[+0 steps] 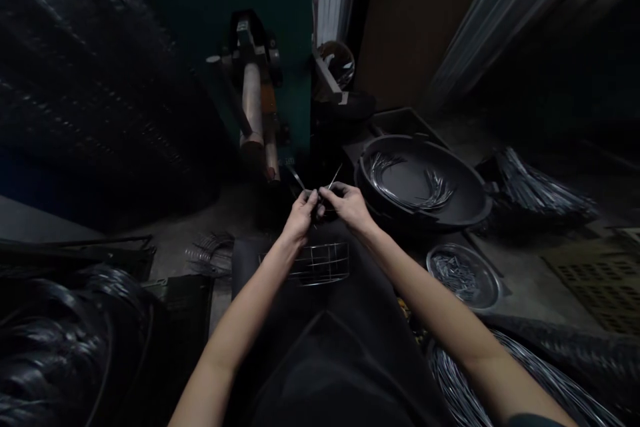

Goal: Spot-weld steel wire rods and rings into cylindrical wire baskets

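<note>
My left hand [301, 212] and my right hand [349, 203] meet in front of the machine, fingertips almost touching. A thin bright metal wire [335, 177] sticks up from the pinched fingers of my right hand. From my left hand's closed fingers a flat, dull metal strip or wire [295, 176] points up toward the machine. Where their lower ends go is hidden by the fingers. Just below the hands, a small wire grid basket [325, 264] rests on the dark apron [320, 353] over my lap.
Ahead stands a green machine [285, 20] with a protruding metal arm [253, 97]. On the right are a large black pan [405, 177] holding curved wires, a small dish [493, 290] of short metal pieces and wire bundles [535, 187]. Wire coils [55, 340] lie at left.
</note>
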Demonstrator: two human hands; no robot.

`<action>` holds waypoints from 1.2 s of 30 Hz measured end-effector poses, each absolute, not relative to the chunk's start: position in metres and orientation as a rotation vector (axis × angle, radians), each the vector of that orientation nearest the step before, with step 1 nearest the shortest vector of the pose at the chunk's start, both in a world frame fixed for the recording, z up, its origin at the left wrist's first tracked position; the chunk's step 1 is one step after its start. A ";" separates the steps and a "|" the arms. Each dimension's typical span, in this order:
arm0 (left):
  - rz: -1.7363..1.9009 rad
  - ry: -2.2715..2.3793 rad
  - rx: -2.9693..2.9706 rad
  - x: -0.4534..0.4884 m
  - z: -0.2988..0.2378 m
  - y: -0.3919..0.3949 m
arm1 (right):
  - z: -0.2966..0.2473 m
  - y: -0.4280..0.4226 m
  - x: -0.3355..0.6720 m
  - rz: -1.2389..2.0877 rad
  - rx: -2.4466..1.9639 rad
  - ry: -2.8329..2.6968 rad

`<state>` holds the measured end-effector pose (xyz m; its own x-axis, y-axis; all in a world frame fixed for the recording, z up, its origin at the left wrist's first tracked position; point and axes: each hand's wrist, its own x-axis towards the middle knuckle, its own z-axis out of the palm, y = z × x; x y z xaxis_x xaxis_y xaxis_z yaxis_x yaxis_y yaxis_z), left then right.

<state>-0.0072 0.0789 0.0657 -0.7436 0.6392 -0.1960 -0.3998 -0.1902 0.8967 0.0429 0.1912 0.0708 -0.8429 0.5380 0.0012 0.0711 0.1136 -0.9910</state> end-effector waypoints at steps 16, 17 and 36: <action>1.789 1.272 0.552 -0.004 0.069 0.050 | 0.130 0.227 -0.030 2.448 -0.745 -1.298; 1.823 1.265 0.530 -0.007 0.069 0.050 | 0.126 0.220 -0.022 2.447 -0.697 -1.418; 1.573 1.387 0.463 -0.007 0.062 -0.001 | 0.070 0.153 0.022 2.674 -0.526 -1.905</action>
